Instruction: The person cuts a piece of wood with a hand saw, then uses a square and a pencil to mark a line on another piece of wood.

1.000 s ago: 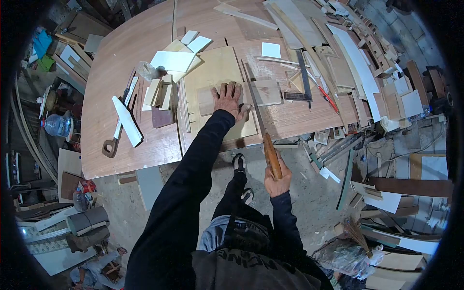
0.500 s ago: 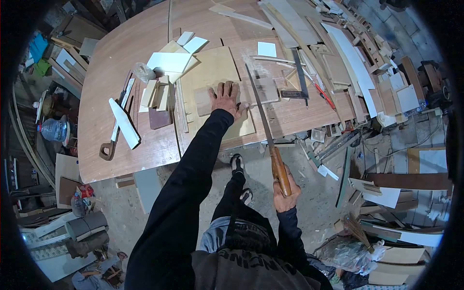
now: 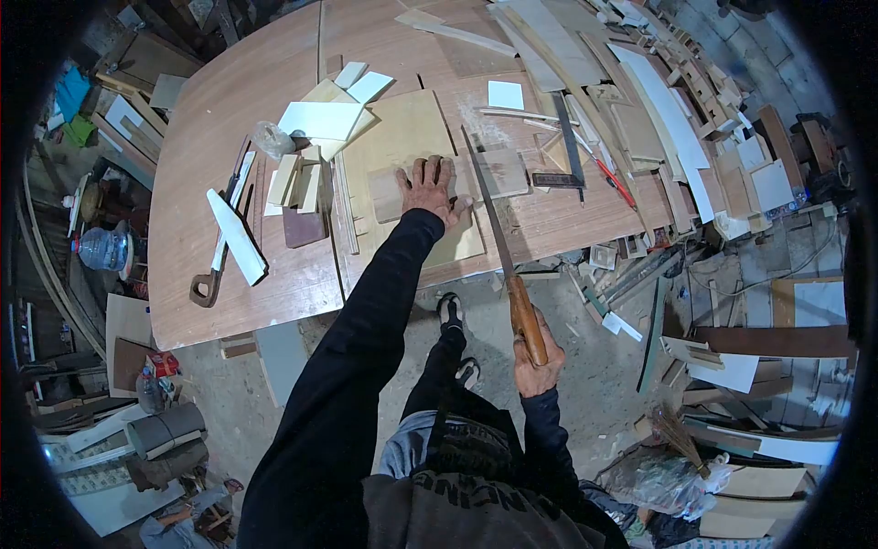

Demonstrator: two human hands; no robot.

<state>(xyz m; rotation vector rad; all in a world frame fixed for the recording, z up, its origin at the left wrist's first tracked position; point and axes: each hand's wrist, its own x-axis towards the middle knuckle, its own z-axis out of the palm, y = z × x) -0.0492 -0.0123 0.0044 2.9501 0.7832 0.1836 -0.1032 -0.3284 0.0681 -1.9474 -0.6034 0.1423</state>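
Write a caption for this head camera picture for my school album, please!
Left hand presses a wooden board flat on the table while the right hand holds a handsaw across it.

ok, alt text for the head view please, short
Seen from above, a person saws a wooden board on a cluttered workbench: the left hand presses it flat while the right hand grips a handsaw.

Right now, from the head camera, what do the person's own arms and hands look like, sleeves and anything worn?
Both arms are covered in long black sleeves down to the wrists. The left hand and the right hand are bare: no gloves. I cannot make out any rings or a watch at this size. No markings show on the sleeves; the dark top below carries pale lettering, too distorted to read.
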